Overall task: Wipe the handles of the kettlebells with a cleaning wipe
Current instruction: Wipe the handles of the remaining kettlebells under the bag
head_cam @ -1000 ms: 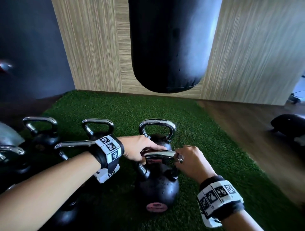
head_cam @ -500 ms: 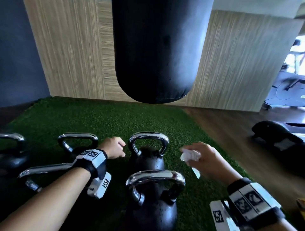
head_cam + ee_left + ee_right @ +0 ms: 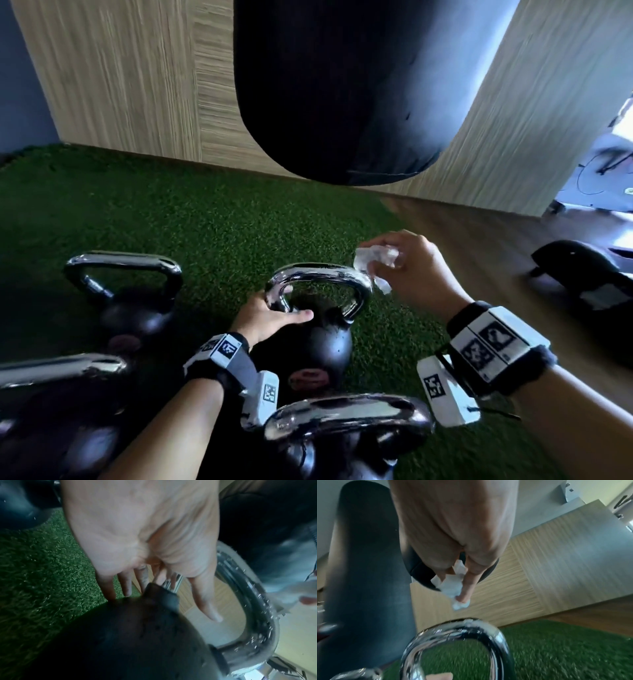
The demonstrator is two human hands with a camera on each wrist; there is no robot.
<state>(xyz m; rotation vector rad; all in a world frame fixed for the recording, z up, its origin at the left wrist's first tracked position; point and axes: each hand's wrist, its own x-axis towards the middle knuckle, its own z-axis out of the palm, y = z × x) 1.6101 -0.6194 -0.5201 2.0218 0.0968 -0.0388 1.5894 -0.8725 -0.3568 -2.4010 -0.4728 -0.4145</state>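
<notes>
The middle kettlebell (image 3: 320, 346) is black with a chrome handle (image 3: 318, 275) and stands on green turf. My left hand (image 3: 274, 317) rests at the handle's left base. Its fingers (image 3: 126, 585) lie straight on either side of the post and touch the black body, and the thumb reaches through the loop. My right hand (image 3: 414, 270) pinches a crumpled white wipe (image 3: 375, 258) just above the handle's right top corner. In the right wrist view the wipe (image 3: 453, 586) hangs a little above the handle (image 3: 458, 630); whether they touch I cannot tell.
More kettlebells stand around: one at back left (image 3: 123, 274), one close in front (image 3: 346, 414), one at near left (image 3: 61, 373). A black punching bag (image 3: 342, 92) hangs just ahead. Wood-grain wall (image 3: 120, 85) behind; a black object (image 3: 582, 274) lies on the wooden floor at right.
Both hands left the nearest kettlebell's handle and moved to the one behind it. My left hand settled on the handle's left base; my right hand brought the wipe over its right corner.
</notes>
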